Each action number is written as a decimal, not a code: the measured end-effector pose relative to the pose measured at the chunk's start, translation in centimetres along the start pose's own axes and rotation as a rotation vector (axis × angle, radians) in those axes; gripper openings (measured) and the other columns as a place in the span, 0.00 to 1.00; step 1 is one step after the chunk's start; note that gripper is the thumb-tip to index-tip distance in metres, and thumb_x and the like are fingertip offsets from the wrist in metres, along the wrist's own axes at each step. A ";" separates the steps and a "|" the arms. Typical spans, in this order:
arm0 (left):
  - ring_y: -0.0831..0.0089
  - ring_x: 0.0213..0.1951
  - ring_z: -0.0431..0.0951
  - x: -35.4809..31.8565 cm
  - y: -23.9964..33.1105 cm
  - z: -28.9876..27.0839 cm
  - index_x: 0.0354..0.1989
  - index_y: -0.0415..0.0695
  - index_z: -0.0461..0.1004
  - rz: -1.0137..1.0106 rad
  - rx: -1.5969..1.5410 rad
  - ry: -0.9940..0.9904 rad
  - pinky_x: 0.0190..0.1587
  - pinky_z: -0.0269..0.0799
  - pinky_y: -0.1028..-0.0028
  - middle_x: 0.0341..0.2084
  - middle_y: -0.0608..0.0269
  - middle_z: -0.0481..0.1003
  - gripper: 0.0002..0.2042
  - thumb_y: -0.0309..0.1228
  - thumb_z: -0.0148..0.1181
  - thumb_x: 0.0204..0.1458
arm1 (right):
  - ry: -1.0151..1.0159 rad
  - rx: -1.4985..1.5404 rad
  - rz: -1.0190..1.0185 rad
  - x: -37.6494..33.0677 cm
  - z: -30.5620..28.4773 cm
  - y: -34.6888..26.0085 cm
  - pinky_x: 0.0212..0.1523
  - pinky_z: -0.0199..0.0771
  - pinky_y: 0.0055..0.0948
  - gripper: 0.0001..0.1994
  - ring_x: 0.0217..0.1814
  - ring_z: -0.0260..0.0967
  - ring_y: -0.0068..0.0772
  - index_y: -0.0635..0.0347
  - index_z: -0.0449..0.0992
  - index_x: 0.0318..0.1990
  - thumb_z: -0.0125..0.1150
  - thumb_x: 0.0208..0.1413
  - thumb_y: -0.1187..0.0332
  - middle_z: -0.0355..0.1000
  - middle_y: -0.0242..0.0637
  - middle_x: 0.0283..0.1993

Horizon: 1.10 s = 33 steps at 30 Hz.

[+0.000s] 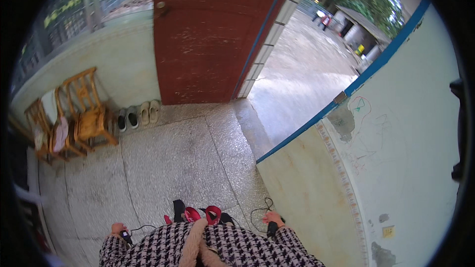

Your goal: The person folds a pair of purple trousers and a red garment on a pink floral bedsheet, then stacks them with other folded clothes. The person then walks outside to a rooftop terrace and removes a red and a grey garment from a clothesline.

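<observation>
Low on the left, my left hand (118,228) hangs beside the black-and-white checked coat (158,242), its small visible fingers curled and nothing seen in them. A black band with a thin cable sits at that wrist. My right hand (273,217) is held out on the other side, near the pale lower wall, fingers also curled around nothing I can make out. Another black band (272,228) is on the right wrist, and a looped black cable (257,212) runs beside it. Between the hands, red and black footwear (213,214) shows below the coat.
A dark red door (208,39) stands beside an open doorway onto a paved yard (307,64), where distant people (325,21) stand near a shed. Wooden chairs (91,118) and two pairs of shoes (144,113) line the left wall. A blue-edged wall (405,113) rises on the right.
</observation>
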State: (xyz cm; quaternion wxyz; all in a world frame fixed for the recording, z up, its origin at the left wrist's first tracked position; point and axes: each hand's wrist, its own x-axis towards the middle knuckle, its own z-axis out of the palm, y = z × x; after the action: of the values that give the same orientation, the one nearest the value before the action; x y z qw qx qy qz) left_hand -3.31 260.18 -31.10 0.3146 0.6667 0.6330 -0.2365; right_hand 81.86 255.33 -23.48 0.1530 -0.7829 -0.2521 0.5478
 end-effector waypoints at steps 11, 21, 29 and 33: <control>0.67 0.24 0.74 29.0 26.5 -32.7 0.41 0.37 0.71 0.191 -1.276 0.217 0.25 0.71 0.70 0.27 0.56 0.74 0.10 0.28 0.53 0.54 | -0.012 0.495 0.056 9.6 -9.6 -4.2 0.23 0.69 0.40 0.06 0.26 0.71 0.40 0.54 0.74 0.23 0.59 0.42 0.64 0.73 0.38 0.23; 0.57 0.22 0.72 42.2 36.6 -33.4 0.23 0.45 0.72 0.321 -1.330 -0.334 0.30 0.71 0.60 0.20 0.63 0.71 0.09 0.35 0.53 0.50 | 0.183 0.238 -0.186 27.8 -24.3 -25.0 0.21 0.71 0.28 0.14 0.22 0.71 0.30 0.63 0.73 0.36 0.49 0.57 0.60 0.75 0.38 0.28; 0.60 0.48 0.65 52.4 37.0 -44.2 0.58 0.48 0.53 1.211 -0.742 -0.775 0.57 0.59 0.57 0.50 0.57 0.60 0.24 0.46 0.48 0.57 | 0.171 0.328 -0.204 38.6 -29.0 -43.3 0.23 0.72 0.26 0.12 0.26 0.74 0.31 0.61 0.71 0.41 0.49 0.58 0.62 0.75 0.38 0.31; 0.60 0.40 0.68 62.6 43.7 -50.8 0.48 0.41 0.67 1.177 0.032 -0.935 0.43 0.65 0.60 0.44 0.53 0.68 0.19 0.43 0.49 0.58 | 0.212 0.321 -0.097 42.4 -34.6 -45.1 0.23 0.72 0.26 0.12 0.27 0.75 0.30 0.61 0.70 0.41 0.49 0.57 0.62 0.75 0.39 0.31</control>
State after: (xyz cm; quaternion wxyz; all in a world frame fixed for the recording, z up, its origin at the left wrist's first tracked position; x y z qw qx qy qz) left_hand 41.34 340.18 -35.40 0.6154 0.7294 -0.0310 -0.2970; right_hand 115.54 317.69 -21.16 0.3275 -0.7887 -0.1815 0.4876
